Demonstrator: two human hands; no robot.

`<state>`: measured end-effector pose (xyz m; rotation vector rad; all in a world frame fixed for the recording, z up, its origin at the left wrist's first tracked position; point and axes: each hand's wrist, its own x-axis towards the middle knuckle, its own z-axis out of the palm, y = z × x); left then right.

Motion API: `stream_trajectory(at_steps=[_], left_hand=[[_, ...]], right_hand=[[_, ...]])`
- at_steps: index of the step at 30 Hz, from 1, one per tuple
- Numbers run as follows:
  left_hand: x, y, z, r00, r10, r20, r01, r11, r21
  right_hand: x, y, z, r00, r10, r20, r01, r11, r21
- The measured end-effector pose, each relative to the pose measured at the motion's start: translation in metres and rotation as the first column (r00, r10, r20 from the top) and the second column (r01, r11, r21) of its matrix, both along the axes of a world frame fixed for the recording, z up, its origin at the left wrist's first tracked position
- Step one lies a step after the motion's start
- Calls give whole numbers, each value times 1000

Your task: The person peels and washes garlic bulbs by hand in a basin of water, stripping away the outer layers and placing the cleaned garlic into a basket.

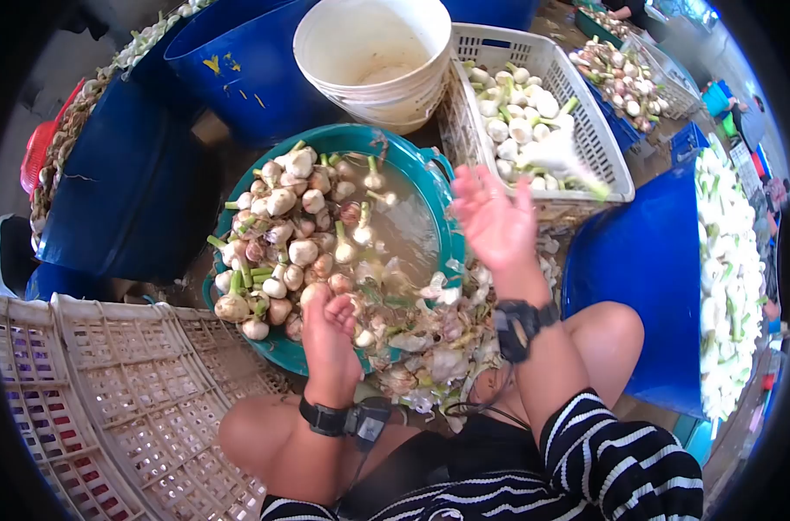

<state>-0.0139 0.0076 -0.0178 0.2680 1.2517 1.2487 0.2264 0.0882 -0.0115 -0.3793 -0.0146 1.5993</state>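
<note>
My right hand point(496, 219) is raised, palm up with fingers spread, and holds nothing. Just beyond it, a motion-blurred white garlic bulb point(555, 156) is over the white crate point(583, 201) that holds peeled-looking garlic bulbs point(518, 130). Low over the near side of the green tub point(431, 165), my left hand point(330, 334) is loosely half curled, with nothing visible in it. Unpeeled garlic bulbs point(303, 253) with cut stems are heaped in the tub's left half, close to that hand. Murky water point(412, 230) shows on the right side of the tub.
Loose garlic skins point(447, 360) lie between the tub and my legs. A white bucket point(373, 82) stands behind the tub. Blue barrels point(247, 74) surround the spot, and a blue container point(642, 269) heaped with garlic is at right. A plastic crate point(134, 373) is at left.
</note>
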Motion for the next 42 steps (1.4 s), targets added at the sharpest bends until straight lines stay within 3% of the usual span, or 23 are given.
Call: stream_trajectory(at_steps=[3, 5, 7, 9, 10, 12, 14, 17, 18, 19, 21, 23, 29, 30, 31, 33, 35, 36, 37, 38, 40, 41, 42], left_hand=[[9, 5, -17, 1000, 28, 11, -28, 999, -23], [16, 9, -19, 1000, -5, -2, 5, 1000, 4], [20, 13, -22, 997, 37, -67, -41, 997, -60], [14, 22, -37, 995, 74, -73, -80, 993, -84], [12, 24, -40, 987, 109, -118, -121, 987, -105], [3, 29, -54, 985, 62, -163, -80, 991, -107], [0, 36, -36, 999, 41, -5, -41, 984, -176], [6, 41, -17, 995, -83, 55, 88, 991, -102], [5, 43, -26, 992, -61, -108, 60, 998, -14], [4, 45, -32, 964, -22, -265, 44, 996, 80], [-1, 48, -35, 931, -135, -340, 155, 987, 32], [-1, 45, -35, 879, -252, -404, 265, 964, -24], [13, 29, -27, 844, -513, -156, 517, 856, -13], [15, 28, -25, 831, -495, -253, 518, 855, 28], [17, 23, -21, 830, -497, -255, 521, 853, 36], [19, 13, -12, 560, -259, -787, 679, 688, 256], [12, 12, -13, 499, -229, -836, 728, 634, 261], [12, 13, -17, 522, -176, -835, 706, 637, 308], [11, 13, -19, 543, -122, -831, 686, 635, 356], [6, 14, -20, 406, -375, -834, 763, 641, 83], [10, 6, -7, 361, -535, -764, 826, 564, -4], [11, -1, 0, 304, -676, -671, 873, 479, -87], [13, -9, 2, 286, -465, -837, 870, 493, 23]], right_hand=[[-40, 64, -100, 794, 311, 521, -163, 936, -311], [-80, 107, -173, 335, 589, 736, -291, 807, -514], [-138, 111, -195, 131, 399, 908, 7, 915, -403], [-155, 126, -271, -176, 296, 939, -168, 931, -325], [-159, 114, -226, -323, 419, 848, -179, 853, -490], [-160, 83, -168, 395, 575, 717, -353, 815, -460], [-161, 36, -92, 686, 478, 549, -320, 875, -362], [-153, -6, -79, 645, 154, 748, -134, 987, -88], [-137, -15, -67, 165, -36, 986, -307, 948, 86], [-125, -24, -53, -312, -329, 892, -529, 840, 124], [-112, -34, -22, -421, -460, 782, -516, 830, 210], [-94, -42, 2, -550, -384, 742, -728, 655, -201], [-75, -63, -25, -579, -451, 679, -701, 701, -131], [-74, -62, -26, -344, 191, 920, -553, 750, -362], [-72, -63, -25, 85, 725, 683, -502, 623, -599], [-72, -72, -22, 202, 768, 608, -481, 619, -621], [-71, -84, -17, 386, 603, 698, -543, 761, -356], [-63, -83, -13, 85, 521, 849, -628, 690, -361], [-64, -85, -12, 88, 518, 851, -623, 695, -359], [-66, -87, -13, -27, 277, 960, -538, 806, -248], [-61, -88, -19, -287, -75, 955, -413, 909, -53], [-59, -86, -21, -289, -78, 954, -411, 910, -50], [-58, -82, -22, -127, 186, 974, -332, 918, -219]])
